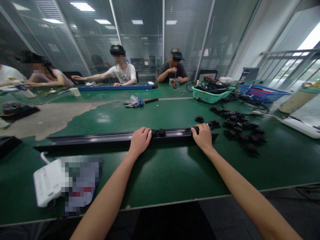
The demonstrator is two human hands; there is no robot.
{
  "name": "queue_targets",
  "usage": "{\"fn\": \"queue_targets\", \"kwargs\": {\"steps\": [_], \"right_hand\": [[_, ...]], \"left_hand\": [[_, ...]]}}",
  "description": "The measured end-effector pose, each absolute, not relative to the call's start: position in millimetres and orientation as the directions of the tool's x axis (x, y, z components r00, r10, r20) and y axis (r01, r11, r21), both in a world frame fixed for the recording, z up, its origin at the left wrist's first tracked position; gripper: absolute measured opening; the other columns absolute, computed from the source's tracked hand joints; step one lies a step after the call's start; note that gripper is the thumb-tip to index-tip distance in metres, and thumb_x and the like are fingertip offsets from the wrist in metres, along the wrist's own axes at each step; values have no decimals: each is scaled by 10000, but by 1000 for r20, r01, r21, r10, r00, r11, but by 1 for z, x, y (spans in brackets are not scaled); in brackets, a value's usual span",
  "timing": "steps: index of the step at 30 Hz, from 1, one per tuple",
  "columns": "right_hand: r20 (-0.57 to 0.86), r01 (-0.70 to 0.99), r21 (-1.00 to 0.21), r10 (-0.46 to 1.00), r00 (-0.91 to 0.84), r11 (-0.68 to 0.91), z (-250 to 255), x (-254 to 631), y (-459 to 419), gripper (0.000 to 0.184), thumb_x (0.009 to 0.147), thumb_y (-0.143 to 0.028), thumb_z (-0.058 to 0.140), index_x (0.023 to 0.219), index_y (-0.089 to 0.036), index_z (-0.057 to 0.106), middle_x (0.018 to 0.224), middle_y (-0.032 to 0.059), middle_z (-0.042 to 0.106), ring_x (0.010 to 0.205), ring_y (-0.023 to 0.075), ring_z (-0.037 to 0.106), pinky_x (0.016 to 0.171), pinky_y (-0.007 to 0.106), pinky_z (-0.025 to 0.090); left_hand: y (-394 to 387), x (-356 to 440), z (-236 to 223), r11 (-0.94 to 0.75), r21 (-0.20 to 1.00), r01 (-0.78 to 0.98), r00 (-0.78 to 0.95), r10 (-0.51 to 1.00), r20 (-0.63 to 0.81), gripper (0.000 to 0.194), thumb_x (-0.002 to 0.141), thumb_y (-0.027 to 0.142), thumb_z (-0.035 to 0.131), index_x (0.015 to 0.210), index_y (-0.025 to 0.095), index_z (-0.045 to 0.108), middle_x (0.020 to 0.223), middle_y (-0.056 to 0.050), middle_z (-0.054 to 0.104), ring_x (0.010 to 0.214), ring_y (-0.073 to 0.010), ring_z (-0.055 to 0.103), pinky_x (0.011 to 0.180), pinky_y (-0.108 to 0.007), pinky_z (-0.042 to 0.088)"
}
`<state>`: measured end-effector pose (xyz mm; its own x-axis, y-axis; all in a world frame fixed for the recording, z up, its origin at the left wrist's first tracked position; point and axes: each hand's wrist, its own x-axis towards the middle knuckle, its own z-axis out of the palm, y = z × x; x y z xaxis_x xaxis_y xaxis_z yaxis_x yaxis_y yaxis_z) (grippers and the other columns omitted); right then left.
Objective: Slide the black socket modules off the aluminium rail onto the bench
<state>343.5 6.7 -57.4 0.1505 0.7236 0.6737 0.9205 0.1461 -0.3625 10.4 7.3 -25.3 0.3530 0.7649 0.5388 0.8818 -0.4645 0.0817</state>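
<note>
A long black rail [100,138] lies across the green table [162,173] in front of me. My left hand [140,140] rests on the rail with its fingers curled over it, beside two small black parts [158,132] seated in the rail. My right hand [203,136] is closed on another small black part [196,129] near the rail's right end. A spread of several loose black parts [237,128] lies on the table just right of my right hand.
A white device [48,181] lies at the near left. A green basket [212,93] of cables and a blue basket [261,92] stand at the far right. Three people sit across the table, by a blue rail [115,88] and gloves [133,101].
</note>
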Motion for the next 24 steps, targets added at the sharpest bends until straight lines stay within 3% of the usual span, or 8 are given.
{"fn": "queue_targets", "kwargs": {"steps": [24], "right_hand": [[645, 936, -339, 747, 159, 94, -55, 343, 5, 337, 922, -398, 498, 987, -133, 697, 1002, 154, 643, 1006, 292, 550, 1108, 516, 339]], "left_hand": [[6, 12, -24, -459, 82, 885, 347, 765, 542, 373, 1053, 357, 309, 1085, 203, 647, 1066, -87, 672, 978, -227, 628, 893, -366, 472]]}}
